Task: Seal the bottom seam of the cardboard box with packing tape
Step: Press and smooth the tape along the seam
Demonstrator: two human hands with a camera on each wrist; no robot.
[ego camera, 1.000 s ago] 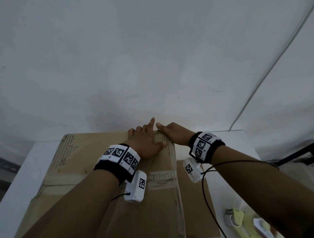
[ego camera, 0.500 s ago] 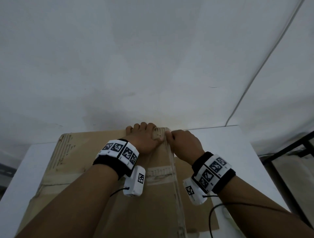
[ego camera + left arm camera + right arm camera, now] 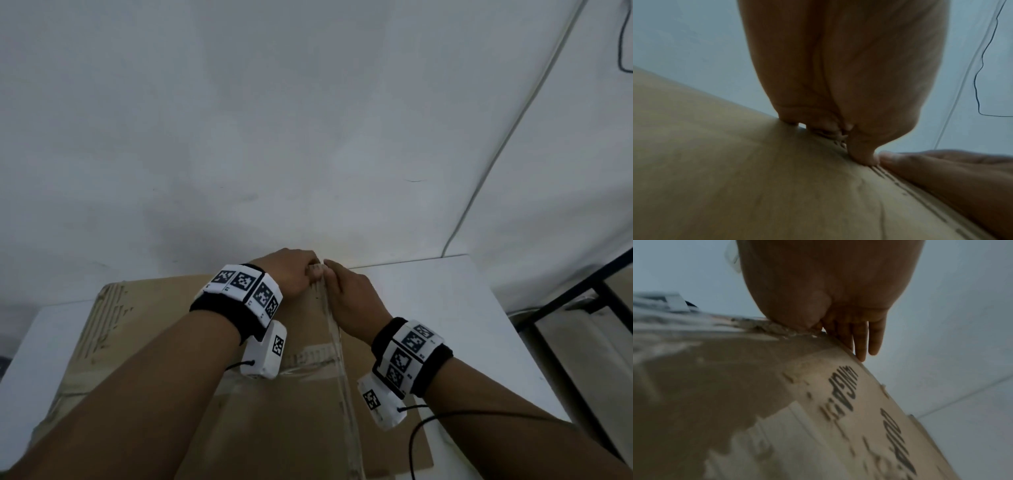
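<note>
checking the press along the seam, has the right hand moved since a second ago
Yes. The right hand has swung from the box's right side toward the seam, nearer the person.

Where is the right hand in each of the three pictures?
Head view: right hand sits just right of centre, at the cardboard box's far edge.
Left wrist view: it comes in from the lower right, fingertips meeting the left hand.
Right wrist view: it fills the top centre.
Shared landmark: the box's far edge.
</note>
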